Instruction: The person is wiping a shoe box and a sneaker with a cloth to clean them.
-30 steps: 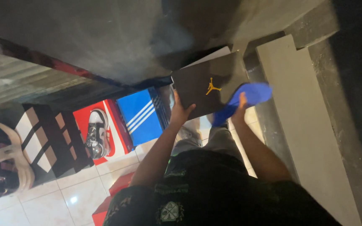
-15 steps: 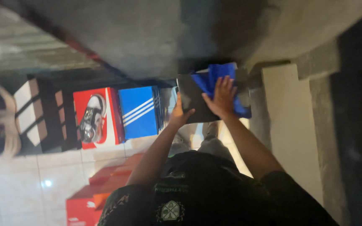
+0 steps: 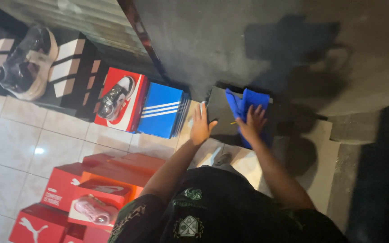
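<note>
A dark shoe box (image 3: 220,110) is held up against the grey wall. My left hand (image 3: 201,125) grips the box's left lower edge. My right hand (image 3: 251,122) presses a bright blue cloth (image 3: 244,105) flat onto the box's face. The cloth hangs down past the box's lower edge, and its far end folds over the top of the box. My forearms reach up from my dark printed shirt at the bottom of the view.
A blue shoe box with white stripes (image 3: 162,110) and a red box with a sneaker on it (image 3: 120,99) lean at the wall's foot. Black-and-white boxes with a shoe (image 3: 30,60) stand left. Red and orange boxes (image 3: 91,189) are stacked on the tiled floor. A pale board (image 3: 311,162) lies right.
The view has tilted down and the box now sits lower against the wall. My right hand has moved the blue cloth from the box's right edge onto its face.
</note>
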